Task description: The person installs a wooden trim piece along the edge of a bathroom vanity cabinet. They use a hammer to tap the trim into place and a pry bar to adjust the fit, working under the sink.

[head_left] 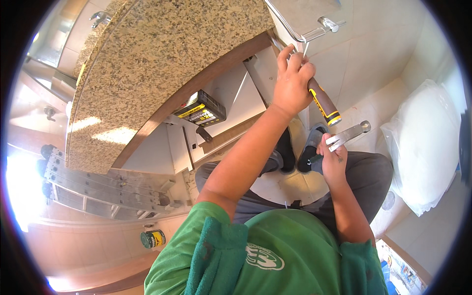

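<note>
Granite countertop (162, 54) above tiled floor (364, 64)

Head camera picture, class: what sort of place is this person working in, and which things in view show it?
Probably a bathroom under renovation. A speckled granite countertop sits on a cabinet, the walls and floor are pale tile, and a plastic-wrapped white fixture, perhaps a toilet, stands at the right. A folded ladder lies nearby.

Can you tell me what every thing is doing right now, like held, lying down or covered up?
Left hand: raised, grip closed on the black and yellow tool handle.
Black and yellow tool handle: held, its tip against the counter's edge.
Right hand: grip closed on the metal wrench.
Metal wrench: held, pointing up and right.
Folded ladder: lying flat.
Toilet: wrapped in clear plastic.
Small tin: upright on the floor.
</note>
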`<action>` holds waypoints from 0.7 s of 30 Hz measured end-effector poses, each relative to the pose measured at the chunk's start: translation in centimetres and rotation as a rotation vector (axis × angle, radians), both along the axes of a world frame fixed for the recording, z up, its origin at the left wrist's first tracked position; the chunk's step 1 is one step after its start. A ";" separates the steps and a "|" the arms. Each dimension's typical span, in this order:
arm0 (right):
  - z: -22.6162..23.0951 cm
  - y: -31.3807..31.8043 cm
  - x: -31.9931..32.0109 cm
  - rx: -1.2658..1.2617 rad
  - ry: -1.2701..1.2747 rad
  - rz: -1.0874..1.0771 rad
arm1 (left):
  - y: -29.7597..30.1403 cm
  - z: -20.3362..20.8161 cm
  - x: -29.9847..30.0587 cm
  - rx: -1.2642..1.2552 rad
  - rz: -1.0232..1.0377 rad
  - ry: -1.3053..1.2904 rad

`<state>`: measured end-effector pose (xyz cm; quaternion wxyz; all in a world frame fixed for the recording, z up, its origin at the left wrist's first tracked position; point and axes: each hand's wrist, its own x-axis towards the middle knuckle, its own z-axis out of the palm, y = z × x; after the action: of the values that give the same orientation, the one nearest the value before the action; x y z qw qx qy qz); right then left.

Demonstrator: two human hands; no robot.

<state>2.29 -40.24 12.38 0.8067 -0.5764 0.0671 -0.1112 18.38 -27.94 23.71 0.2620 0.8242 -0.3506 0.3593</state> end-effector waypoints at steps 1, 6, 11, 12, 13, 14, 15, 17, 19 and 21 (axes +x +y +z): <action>-0.3 0.1 0.0 0.019 0.000 -0.013 | 0.1 -0.1 -0.1 -0.002 -0.003 0.008; -0.4 -0.4 0.2 -0.013 0.041 -0.021 | 0.1 -0.2 -1.0 0.013 -0.007 0.022; -1.1 -0.7 0.3 0.019 0.063 -0.037 | -0.1 -0.4 -1.7 0.004 -0.020 0.033; -1.0 -0.7 0.3 0.008 0.063 -0.037 | -0.2 -0.5 -1.7 -0.005 -0.023 0.040; -1.0 -0.7 0.3 -0.001 0.063 -0.035 | -0.2 -0.8 -1.6 -0.015 -0.026 0.048; -0.9 -0.7 0.3 -0.011 0.064 -0.034 | -0.2 -0.9 -1.6 -0.024 -0.029 0.056; -0.9 -0.7 0.3 -0.005 0.063 -0.027 | -0.1 -1.1 -1.6 -0.020 -0.026 0.061; -0.9 -0.7 0.3 0.007 0.060 -0.016 | 0.0 -1.4 -1.5 -0.013 -0.024 0.071; -1.1 -0.7 0.3 0.009 0.049 -0.006 | 0.1 -1.6 -1.4 -0.005 -0.023 0.079; -1.3 -0.6 0.2 0.004 0.035 -0.001 | 0.1 -1.7 -1.4 -0.003 -0.024 0.085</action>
<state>2.51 -40.83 11.11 0.8064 -0.5768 0.0816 -0.1012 16.98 -27.85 22.04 0.2823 0.8340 -0.3484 0.3217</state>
